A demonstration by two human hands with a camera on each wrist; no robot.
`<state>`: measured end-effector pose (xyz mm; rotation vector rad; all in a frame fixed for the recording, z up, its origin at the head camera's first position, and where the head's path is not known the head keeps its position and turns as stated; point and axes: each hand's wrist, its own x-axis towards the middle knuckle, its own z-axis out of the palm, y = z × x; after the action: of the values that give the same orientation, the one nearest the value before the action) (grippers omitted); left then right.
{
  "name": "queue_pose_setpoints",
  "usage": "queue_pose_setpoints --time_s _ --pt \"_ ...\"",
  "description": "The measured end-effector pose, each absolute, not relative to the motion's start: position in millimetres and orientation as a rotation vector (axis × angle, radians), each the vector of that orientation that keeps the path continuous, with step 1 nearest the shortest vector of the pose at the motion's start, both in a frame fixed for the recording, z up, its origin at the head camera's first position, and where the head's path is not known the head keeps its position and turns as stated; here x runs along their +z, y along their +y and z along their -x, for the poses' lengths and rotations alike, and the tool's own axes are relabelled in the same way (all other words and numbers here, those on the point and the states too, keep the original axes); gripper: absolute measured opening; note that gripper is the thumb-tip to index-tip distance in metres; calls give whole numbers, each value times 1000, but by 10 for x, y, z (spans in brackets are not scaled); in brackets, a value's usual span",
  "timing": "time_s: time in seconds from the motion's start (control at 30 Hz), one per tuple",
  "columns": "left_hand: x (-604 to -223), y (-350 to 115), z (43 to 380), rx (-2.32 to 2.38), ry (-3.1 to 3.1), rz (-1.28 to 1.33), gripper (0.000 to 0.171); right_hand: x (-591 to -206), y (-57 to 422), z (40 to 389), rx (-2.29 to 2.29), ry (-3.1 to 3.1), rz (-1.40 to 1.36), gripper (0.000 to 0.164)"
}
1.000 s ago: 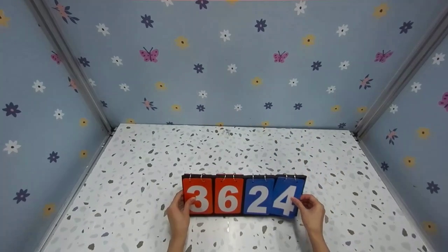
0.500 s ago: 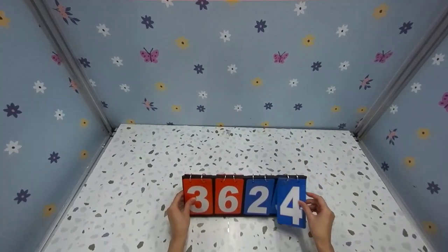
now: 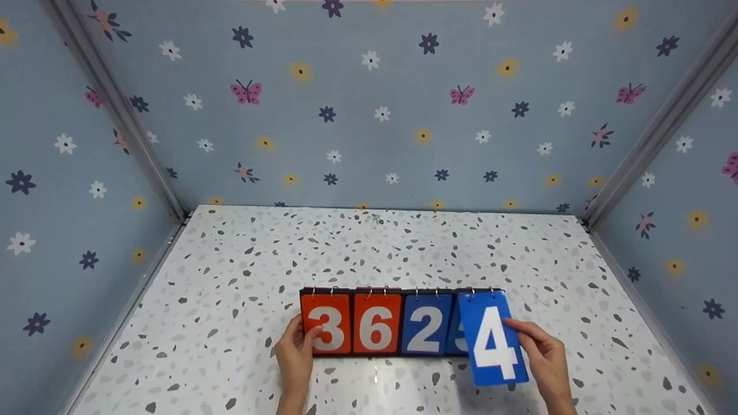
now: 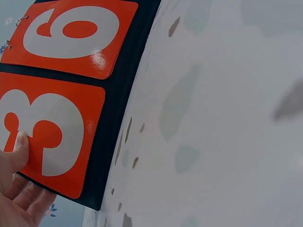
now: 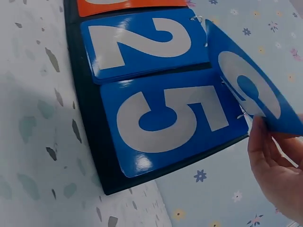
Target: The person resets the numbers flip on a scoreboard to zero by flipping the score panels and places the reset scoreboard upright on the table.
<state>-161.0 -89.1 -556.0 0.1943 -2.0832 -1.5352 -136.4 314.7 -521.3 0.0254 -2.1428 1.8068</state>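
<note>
A flip scoreboard (image 4: pixel 124 78) with a black base stands on the table, showing red cards 3 (image 3: pixel 327 325) and 6 (image 3: pixel 377 325) and a blue 2 (image 3: pixel 426 325). My left hand (image 3: pixel 295 351) grips its left end, thumb over the red 3 and fingers behind the base. With my right hand (image 3: pixel 545 349) I pinch the right edge of the blue 4 card (image 3: pixel 490 346), which swings out from the base on its rings. Beneath it a blue 5 card (image 5: pixel 158 123) shows, fully seen in the right wrist view. Part of a white numeral shows on the lifted card's underside.
The speckled white table (image 3: pixel 369 248) extends behind and around the scoreboard. Blue flowered panels (image 3: pixel 369 86) enclose its back and both sides, with grey posts (image 3: pixel 130 118) at the corners.
My right hand has drawn the blue 4 card outward and to the right, away from the base, uncovering part of the 5 below. My left hand stays at the left end.
</note>
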Motion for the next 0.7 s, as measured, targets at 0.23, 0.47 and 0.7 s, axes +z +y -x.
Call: queue_pose_setpoints --time_s 0.23,0.47,0.7 --pt "-5556 -892 1618 -1547 -2085 -193 32 -4712 3011 1254 1873 -2116 -138 23" --pt "-5551 -888 1629 -1549 -2096 -201 33 -4619 3026 1386 1801 -1987 -283 23" --pt "-5554 -892 1619 -1497 -2111 -198 31 -4397 2939 1561 1627 -1905 -425 23"
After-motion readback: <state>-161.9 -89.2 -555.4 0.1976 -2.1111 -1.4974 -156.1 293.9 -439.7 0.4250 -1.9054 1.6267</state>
